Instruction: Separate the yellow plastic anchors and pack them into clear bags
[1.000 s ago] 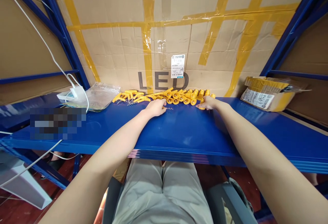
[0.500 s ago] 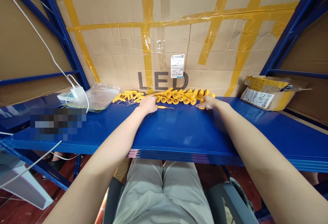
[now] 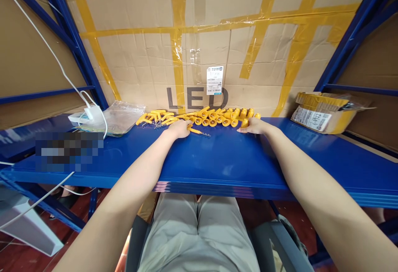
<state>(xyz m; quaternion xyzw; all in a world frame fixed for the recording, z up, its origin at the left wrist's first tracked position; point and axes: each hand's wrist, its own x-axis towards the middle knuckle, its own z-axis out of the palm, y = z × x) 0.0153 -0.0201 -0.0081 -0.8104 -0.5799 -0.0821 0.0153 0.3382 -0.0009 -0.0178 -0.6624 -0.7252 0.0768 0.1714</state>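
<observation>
My left hand (image 3: 178,129) is closed around the handle end of a yellow corkscrew (image 3: 196,131), whose thin metal spiral points right, just above the blue tabletop. My right hand (image 3: 256,126) grips a yellow cone-shaped cap (image 3: 245,123) between thumb and fingers, at the right end of a stack. That stack is made of several hollow yellow caps (image 3: 213,122), most with their round mouths facing me. To the left, behind my left hand, lies a loose heap of yellow corkscrews (image 3: 154,117) with their metal spirals toward me.
Behind the parts stands a large taped cardboard sheet (image 3: 139,64). A small open carton (image 3: 323,116) sits at the right, clear plastic bags (image 3: 122,116) and a white plug with cable (image 3: 92,113) at the left. The blue table's front edge (image 3: 214,185) is before my lap.
My left hand has lifted the corkscrew's handle slightly, so it now slants down to the right. My right hand has raised the cap a little and stood it more upright.
</observation>
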